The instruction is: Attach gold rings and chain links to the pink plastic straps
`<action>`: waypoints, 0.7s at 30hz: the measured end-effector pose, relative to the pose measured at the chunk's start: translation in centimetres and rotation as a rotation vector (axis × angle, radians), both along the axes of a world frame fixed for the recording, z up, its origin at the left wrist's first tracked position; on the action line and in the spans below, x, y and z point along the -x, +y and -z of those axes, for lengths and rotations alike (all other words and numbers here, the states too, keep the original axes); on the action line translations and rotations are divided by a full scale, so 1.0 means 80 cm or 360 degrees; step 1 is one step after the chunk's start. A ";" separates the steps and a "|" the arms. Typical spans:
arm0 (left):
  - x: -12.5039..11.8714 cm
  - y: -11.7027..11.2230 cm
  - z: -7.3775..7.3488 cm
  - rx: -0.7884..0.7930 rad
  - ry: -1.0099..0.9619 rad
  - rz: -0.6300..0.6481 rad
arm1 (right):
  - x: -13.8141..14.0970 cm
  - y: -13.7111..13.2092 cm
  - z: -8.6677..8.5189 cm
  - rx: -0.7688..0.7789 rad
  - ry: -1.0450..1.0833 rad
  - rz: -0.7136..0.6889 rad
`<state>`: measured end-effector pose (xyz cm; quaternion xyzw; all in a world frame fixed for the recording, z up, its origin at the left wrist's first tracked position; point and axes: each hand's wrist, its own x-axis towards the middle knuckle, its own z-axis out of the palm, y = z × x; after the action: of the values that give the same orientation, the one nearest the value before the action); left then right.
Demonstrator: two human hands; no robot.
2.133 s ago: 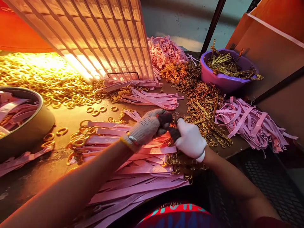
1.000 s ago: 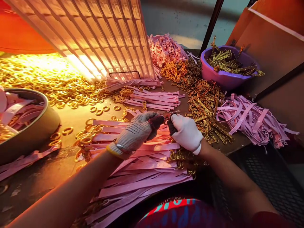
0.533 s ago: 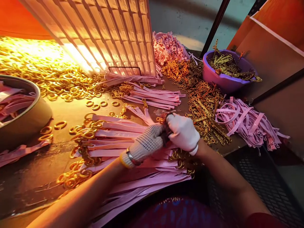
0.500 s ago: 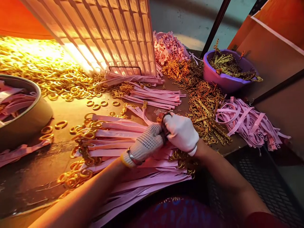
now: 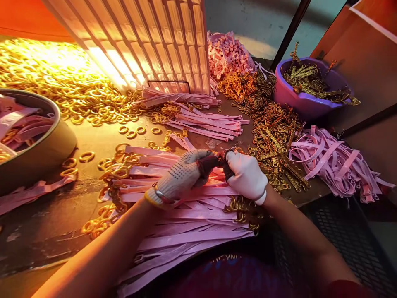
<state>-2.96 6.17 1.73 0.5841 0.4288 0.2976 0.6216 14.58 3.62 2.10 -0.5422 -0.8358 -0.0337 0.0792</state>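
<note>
Over a layer of pink straps [image 5: 192, 215], my two gloved hands meet fingertip to fingertip. My left hand [image 5: 181, 176], in a grey dotted knit glove with dark fingertips, is closed in a pinch. My right hand [image 5: 248, 174], in a white glove with dark finger covers, is closed too. Whatever small piece lies between the fingers is hidden by them. Gold rings and short chains [image 5: 124, 163] hang on the straps' left ends. Beyond my hands rests a bundle of pink straps [image 5: 211, 124] with gold chain ends.
A heap of loose gold rings [image 5: 89, 99] lies back left, beside an upright ribbed panel [image 5: 161, 45]. A round tub [image 5: 66, 140] of straps stands at left. Gold chains [image 5: 273, 132], a purple basin [image 5: 304, 101] and tangled pink straps [image 5: 335, 161] are at right.
My left hand has turned and drawn slightly left, showing its dark fingertips. The strap with a gold end that stood up beyond my left hand no longer shows there. The view has shifted slightly.
</note>
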 end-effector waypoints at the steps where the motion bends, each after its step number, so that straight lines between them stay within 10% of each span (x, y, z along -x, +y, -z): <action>1: -0.001 0.002 0.001 -0.0155 0.0131 0.0047 | 0.001 0.001 0.001 -0.0027 -0.0031 0.0006; 6: -0.006 0.005 0.012 -0.0819 0.0523 0.0156 | 0.000 0.000 0.000 0.0017 -0.0060 0.0091; 21: -0.010 -0.010 0.015 -0.0819 0.0508 -0.0017 | -0.018 0.005 -0.031 0.0318 -0.0273 -0.0168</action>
<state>-2.15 5.41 0.53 0.7596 0.4347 0.3041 0.3762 16.04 3.98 4.57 -0.4977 -0.8661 0.0076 -0.0452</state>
